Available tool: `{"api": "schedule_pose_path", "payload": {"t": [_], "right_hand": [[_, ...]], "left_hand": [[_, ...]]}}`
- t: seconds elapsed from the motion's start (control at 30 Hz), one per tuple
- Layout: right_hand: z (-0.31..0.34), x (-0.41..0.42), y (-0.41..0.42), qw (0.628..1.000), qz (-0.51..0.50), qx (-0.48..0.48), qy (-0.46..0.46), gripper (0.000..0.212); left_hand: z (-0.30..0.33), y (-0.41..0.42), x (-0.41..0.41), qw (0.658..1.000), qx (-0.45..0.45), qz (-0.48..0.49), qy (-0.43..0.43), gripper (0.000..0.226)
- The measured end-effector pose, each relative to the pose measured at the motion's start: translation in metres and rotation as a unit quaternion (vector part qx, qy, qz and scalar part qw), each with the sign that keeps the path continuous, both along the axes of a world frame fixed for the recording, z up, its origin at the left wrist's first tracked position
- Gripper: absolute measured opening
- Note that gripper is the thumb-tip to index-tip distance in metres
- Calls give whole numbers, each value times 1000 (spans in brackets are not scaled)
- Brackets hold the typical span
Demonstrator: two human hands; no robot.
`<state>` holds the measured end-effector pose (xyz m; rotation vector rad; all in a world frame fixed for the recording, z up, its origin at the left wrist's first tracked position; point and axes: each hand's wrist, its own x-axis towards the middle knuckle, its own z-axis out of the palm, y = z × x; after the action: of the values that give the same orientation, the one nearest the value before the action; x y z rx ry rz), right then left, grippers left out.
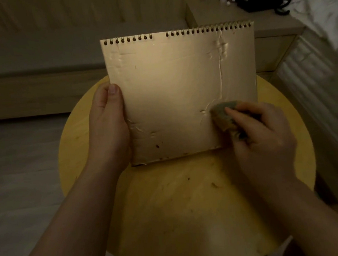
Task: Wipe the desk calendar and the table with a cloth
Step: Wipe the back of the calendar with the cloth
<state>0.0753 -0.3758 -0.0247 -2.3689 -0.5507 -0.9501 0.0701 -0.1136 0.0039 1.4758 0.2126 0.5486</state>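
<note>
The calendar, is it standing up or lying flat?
Standing up: the calendar rests its bottom edge on the table, left hand steadying it.

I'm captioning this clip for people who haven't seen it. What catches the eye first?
The big tan desk calendar, spiral binding on top, held upright at centre over the round wooden table. The left hand grips its left edge; the right hand presses a bunched cloth against its lower right.

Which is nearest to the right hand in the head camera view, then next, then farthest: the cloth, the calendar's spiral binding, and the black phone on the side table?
Measured from the right hand:
1. Cloth, bunched in its fingers against the calendar, lower right.
2. Spiral binding, along the calendar's top edge.
3. Black phone, back on the side table, upper right.
</note>
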Motion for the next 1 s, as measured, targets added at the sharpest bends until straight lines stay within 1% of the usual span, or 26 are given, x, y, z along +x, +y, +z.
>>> {"api": "schedule_pose_path", "payload": {"t": [0.07,0.13,0.27,0.33,0.47,0.57,0.77,0.9,0.93,1.0], "right_hand": [[-4,6,-16,1000,-21,11,4,36],[-7,10,-23,999,-21,30,0,34],[-13,6,-31,997,-25,66,-43,29],[-16,3,-30,997,-31,59,-30,30],[-16,-2,-17,999,-28,38,-21,31],[-15,-9,0,999,-2,35,-15,34],[-13,-29,60,996,75,41,14,40],[-12,-45,105,990,141,18,0,26],[-12,-48,113,989,150,18,1,27],[-12,-51,122,988,155,15,5,41]], "left_hand": [[0,-1,-1,1000,-8,-1,0,39],[0,-1,-2,1000,-9,-2,-1,40],[2,2,0,1000,-4,3,-1,36],[2,2,0,1000,-2,4,3,34],[3,1,1,1000,-7,6,2,39],[3,-1,1,1000,-11,3,2,41],[2,1,0,1000,-13,5,-3,42],[1,0,-1,1000,-20,-5,-5,35],[2,0,-2,1000,-12,-5,-3,33],[3,1,-4,1000,6,-4,0,32]]}}
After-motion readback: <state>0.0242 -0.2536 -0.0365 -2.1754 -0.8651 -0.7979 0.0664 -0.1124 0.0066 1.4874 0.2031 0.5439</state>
